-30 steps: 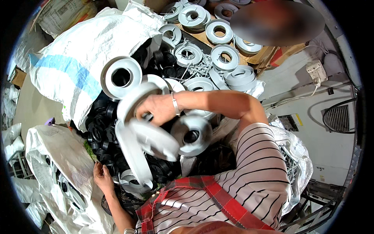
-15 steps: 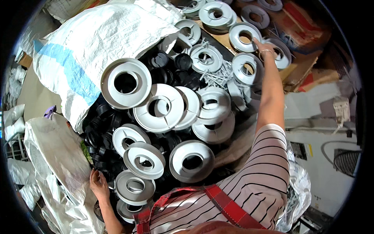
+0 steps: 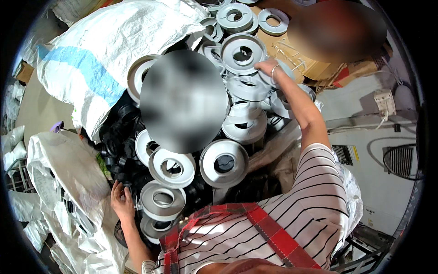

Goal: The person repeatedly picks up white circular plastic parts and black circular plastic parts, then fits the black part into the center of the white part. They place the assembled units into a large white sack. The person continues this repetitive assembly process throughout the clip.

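My right hand (image 3: 271, 69) reaches to the far side of the heap, its fingers closed on the right rim of a round grey plastic ring (image 3: 252, 44) with a central hole. Beneath and beside it lie more grey rings (image 3: 247, 89). My left hand (image 3: 122, 202) is by the heap's near-left edge, with fingers apart and nothing in it. Next to the left hand are black ribbed plastic parts (image 3: 119, 162) and a stack of grey rings (image 3: 153, 209). Two more light rings (image 3: 208, 171) sit nearer the middle. A blurred oval hides the centre of the heap.
A large white woven sack (image 3: 109, 43) with a blue stripe covers the far left. Another pale sack (image 3: 68, 169) stands left of my left hand. Cardboard (image 3: 285, 50) lies at the far right, partly blurred. A white panel (image 3: 365, 182) stands at right.
My right hand has moved left and toward me with a grey ring, over the other rings. My left hand has shifted slightly, staying apart from the parts. The view has shifted a little.
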The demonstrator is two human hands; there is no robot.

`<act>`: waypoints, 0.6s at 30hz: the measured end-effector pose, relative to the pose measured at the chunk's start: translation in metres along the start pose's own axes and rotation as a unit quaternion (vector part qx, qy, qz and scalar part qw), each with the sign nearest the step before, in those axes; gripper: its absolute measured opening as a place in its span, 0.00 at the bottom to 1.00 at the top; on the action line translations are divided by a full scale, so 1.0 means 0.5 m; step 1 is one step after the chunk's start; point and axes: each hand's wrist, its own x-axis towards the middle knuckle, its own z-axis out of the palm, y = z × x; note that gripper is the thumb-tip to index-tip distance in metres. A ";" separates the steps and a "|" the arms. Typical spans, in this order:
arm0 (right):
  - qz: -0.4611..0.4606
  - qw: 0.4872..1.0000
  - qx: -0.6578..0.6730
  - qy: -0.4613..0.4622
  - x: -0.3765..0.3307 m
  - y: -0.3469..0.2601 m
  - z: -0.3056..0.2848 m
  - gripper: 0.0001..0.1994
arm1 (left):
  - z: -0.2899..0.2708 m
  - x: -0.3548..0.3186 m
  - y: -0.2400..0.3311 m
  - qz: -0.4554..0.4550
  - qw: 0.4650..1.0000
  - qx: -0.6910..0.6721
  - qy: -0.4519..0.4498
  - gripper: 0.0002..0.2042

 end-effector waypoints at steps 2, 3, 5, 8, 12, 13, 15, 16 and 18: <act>-0.017 0.989 0.013 0.149 -0.031 -0.007 0.054 0.34 | -0.011 0.002 0.059 -0.039 0.998 -0.042 0.000 0.13; -0.037 0.993 0.028 0.106 -0.058 -0.041 0.050 0.34 | -0.014 -0.003 0.047 -0.038 0.997 -0.067 0.001 0.13; -0.095 0.991 0.093 0.028 -0.137 -0.107 0.058 0.33 | -0.016 -0.013 0.033 -0.034 0.997 -0.066 0.003 0.14; -0.194 0.964 0.179 -0.026 -0.202 -0.190 0.149 0.33 | -0.025 -0.018 0.033 -0.027 0.997 -0.074 0.006 0.14; -0.265 0.961 0.017 -0.082 -0.392 -0.344 0.284 0.45 | -0.043 -0.006 0.011 -0.050 0.992 -0.118 -0.014 0.17; -0.301 0.948 -0.007 -0.103 -0.448 -0.361 0.285 0.44 | -0.039 -0.004 -0.025 -0.053 0.988 -0.142 -0.001 0.17; -0.366 0.918 0.082 -0.125 -0.560 -0.377 0.219 0.40 | -0.050 -0.014 -0.024 -0.068 0.987 -0.142 0.025 0.20; -0.371 0.908 0.151 -0.125 -0.591 -0.359 0.169 0.35 | -0.054 -0.014 -0.027 -0.069 0.987 -0.140 0.027 0.20; -0.291 0.932 0.215 -0.006 -0.532 -0.296 0.099 0.27 | -0.060 -0.021 -0.033 -0.077 0.987 -0.133 0.040 0.20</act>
